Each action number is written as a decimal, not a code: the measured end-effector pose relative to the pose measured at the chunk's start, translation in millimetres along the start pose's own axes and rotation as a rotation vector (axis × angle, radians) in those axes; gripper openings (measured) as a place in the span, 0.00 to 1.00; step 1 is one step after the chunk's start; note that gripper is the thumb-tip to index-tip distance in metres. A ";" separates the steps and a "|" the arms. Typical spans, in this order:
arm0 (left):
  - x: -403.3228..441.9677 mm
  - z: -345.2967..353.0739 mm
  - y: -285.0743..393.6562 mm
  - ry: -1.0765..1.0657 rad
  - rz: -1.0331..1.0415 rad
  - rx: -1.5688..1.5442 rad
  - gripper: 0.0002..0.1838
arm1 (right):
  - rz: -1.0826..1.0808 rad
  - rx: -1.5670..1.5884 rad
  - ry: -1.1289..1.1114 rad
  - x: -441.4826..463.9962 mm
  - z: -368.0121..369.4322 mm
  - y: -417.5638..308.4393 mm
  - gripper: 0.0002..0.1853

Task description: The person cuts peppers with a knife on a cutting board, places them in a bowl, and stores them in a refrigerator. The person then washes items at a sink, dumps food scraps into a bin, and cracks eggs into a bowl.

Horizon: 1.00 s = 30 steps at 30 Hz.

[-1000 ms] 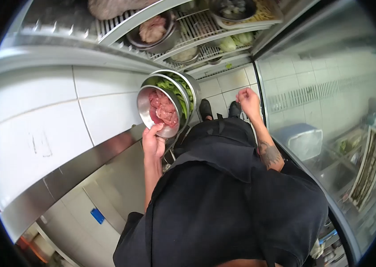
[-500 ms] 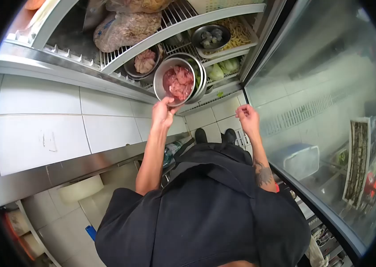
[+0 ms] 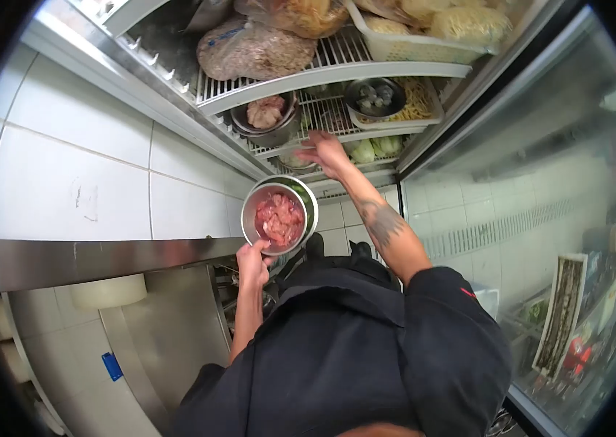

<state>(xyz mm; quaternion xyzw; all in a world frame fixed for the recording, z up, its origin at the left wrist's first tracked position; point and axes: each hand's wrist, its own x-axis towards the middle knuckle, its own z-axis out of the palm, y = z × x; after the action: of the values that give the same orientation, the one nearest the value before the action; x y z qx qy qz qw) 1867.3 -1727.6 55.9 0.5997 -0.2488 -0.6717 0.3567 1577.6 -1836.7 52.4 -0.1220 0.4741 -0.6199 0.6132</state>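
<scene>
My left hand (image 3: 253,262) grips the near rim of a round metal bowl (image 3: 247,217) with pieces of raw pink meat (image 3: 279,217) inside. A second metal bowl (image 3: 314,211) sits under and behind it, with some green vegetable showing at its edge. My right hand (image 3: 326,154) is stretched into the fridge with its fingers apart, in front of the lower wire shelves; nothing shows in it. Nearest to it are a stacked metal bowl of pale meat (image 3: 265,113) on the left and leafy greens (image 3: 373,149) on the right.
A dark bowl of grey pieces (image 3: 375,98) rests on a tray of noodle-like strips (image 3: 417,98). Above are bagged food (image 3: 257,51) and a cream basket (image 3: 424,49). The glass door (image 3: 526,182) stands wide at right; a steel counter edge (image 3: 104,258) is at left.
The bowl of raw meat and the one under it have come out from the shelf toward my body in my left hand. My right hand has moved from beside the door up into the fridge.
</scene>
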 end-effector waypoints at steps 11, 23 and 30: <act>-29.8 -7.4 -5.8 0.088 -0.066 0.029 0.16 | -0.226 0.335 0.055 123.8 83.5 17.1 0.17; 50.8 57.4 45.5 -0.202 0.034 0.148 0.08 | -0.305 -0.311 0.053 39.0 -32.7 -45.4 0.13; 114.0 157.5 83.6 -0.289 0.043 0.030 0.07 | -0.308 -0.225 0.437 -116.9 -131.6 -25.5 0.10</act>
<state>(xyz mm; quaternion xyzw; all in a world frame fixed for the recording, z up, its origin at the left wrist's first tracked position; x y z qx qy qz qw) 1724.6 -1882.9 72.7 0.4966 -0.3202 -0.7395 0.3224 1490.3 -1681.8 53.1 -0.1235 0.6366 -0.6608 0.3780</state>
